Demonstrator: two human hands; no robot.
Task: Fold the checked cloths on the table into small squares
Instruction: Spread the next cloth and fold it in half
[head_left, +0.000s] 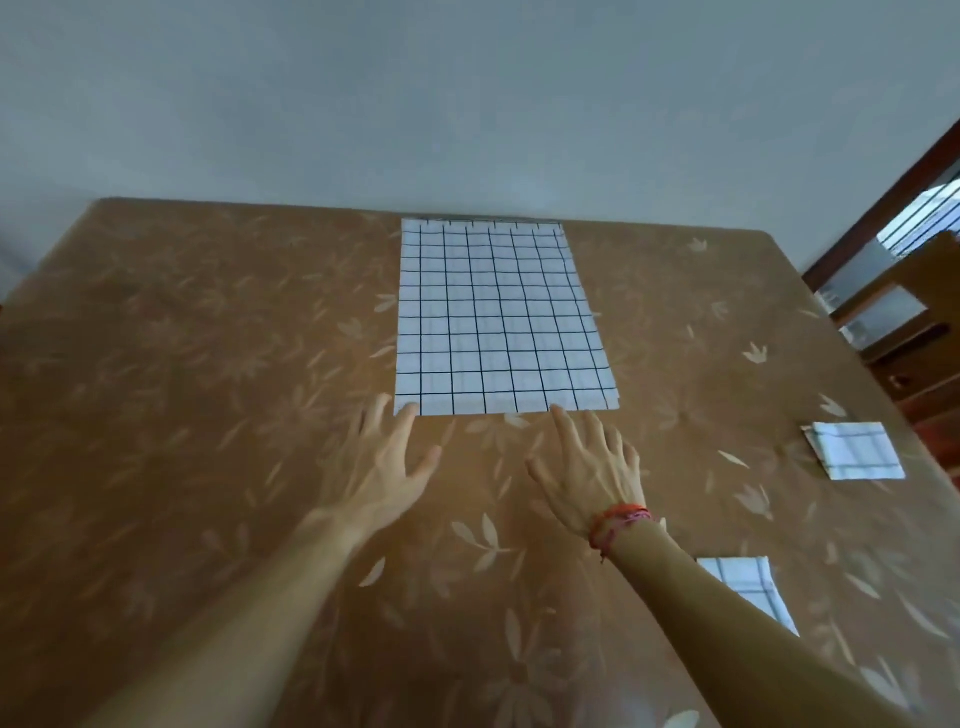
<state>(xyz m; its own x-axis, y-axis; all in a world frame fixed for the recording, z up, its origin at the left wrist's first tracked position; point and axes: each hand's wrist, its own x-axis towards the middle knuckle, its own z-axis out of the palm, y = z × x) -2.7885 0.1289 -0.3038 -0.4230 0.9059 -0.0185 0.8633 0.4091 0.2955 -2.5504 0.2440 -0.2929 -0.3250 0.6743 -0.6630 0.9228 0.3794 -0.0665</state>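
A white cloth with a black grid (496, 317) lies flat in the middle of the table, its far edge at the wall. My left hand (384, 462) is spread open just in front of the cloth's near left corner, its fingertips at the cloth's edge. My right hand (589, 467), with a red band on the wrist, is also spread flat, its index fingertip touching the near edge. Two folded checked squares lie to the right: one (854, 449) near the table's right edge, another (748, 587) partly hidden behind my right forearm.
The table (182, 364) wears a brown cover with pale leaf shapes and reaches back to a grey wall. Wooden furniture (904, 317) and a window stand beyond the table's right edge.
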